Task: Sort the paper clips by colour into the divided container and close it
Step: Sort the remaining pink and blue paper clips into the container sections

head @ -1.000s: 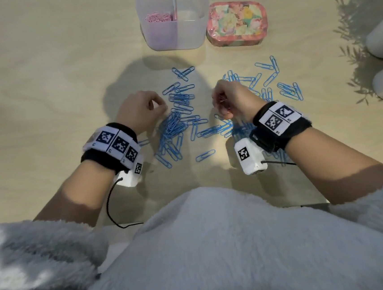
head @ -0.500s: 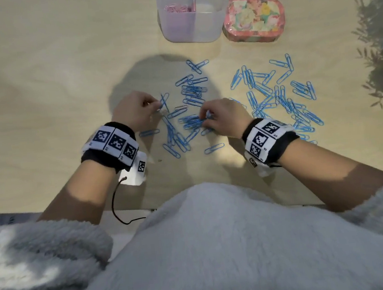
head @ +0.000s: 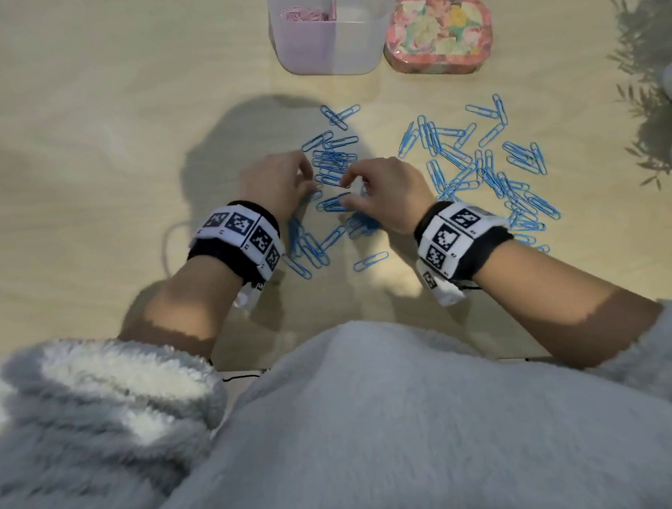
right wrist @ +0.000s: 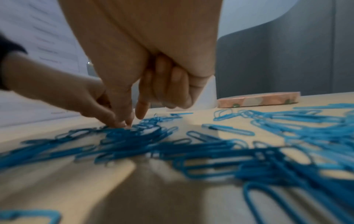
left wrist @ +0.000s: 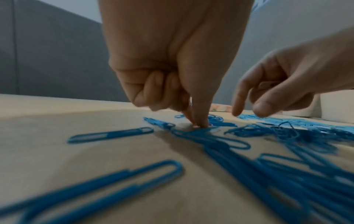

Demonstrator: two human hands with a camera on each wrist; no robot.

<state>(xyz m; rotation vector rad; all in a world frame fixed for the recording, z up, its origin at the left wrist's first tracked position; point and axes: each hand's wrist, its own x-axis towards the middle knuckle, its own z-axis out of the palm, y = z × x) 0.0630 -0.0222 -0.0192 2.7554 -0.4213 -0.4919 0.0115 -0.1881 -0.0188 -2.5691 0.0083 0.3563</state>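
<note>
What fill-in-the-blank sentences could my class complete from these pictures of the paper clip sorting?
1. The loose paper clips on the table are all ____.
2. The clips already in the divided container are ____.
3. The floral lid lies to the ____ of the container.
4. The left hand presses one fingertip down on the ____.

Missing words: blue; pink; right; table

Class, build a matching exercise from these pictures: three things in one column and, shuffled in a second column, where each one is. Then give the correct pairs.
Things
1. pink paper clips
2. blue paper clips
3. floral lid

Places
A. scattered loose on the table
B. flat on the table, right of the container
C. in the container's left compartment

Pairs: 1-C, 2-A, 3-B
</note>
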